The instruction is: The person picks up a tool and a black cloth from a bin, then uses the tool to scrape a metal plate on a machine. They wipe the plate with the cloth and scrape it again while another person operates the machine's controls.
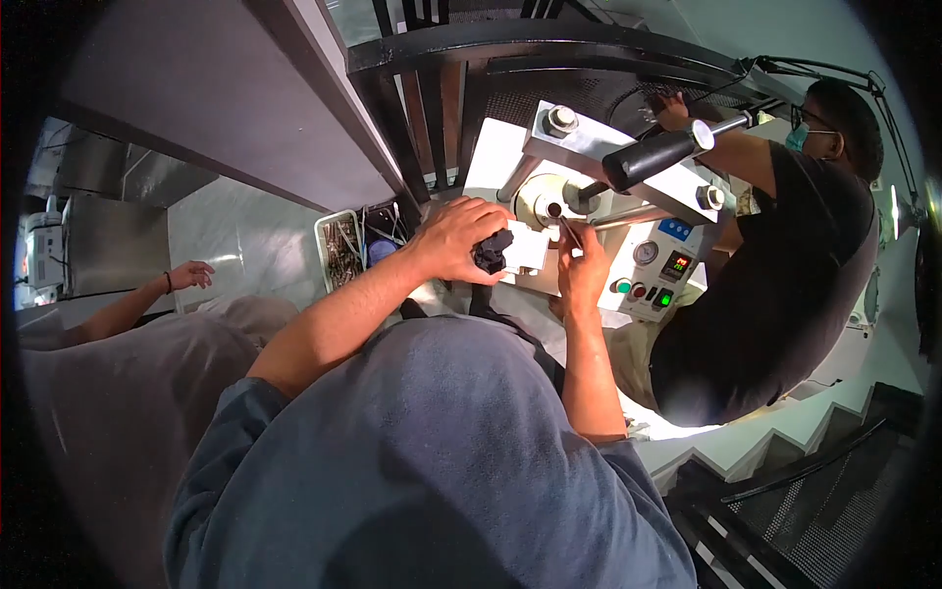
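Note:
My left hand (459,239) has its fingers wrapped over a black crumpled lump (492,252), just left of a small white block (526,247). My right hand (583,257) pinches a thin dark tool (569,233), whose tip is near a round metal part with a dark hole (553,209). This part sits in the round base of a press machine (628,285). The press has a steel top plate with large nuts, a black-gripped lever (657,160), a gauge (646,252) and a lit red and green display (678,262).
A co-worker in black (775,285) with a mask sits to the right of the press. Another person's hand (191,275) shows at the left. A white basket (321,257) of small pieces stands on the floor. Black railings (549,47) run behind the press; stairs (785,461) lie lower right.

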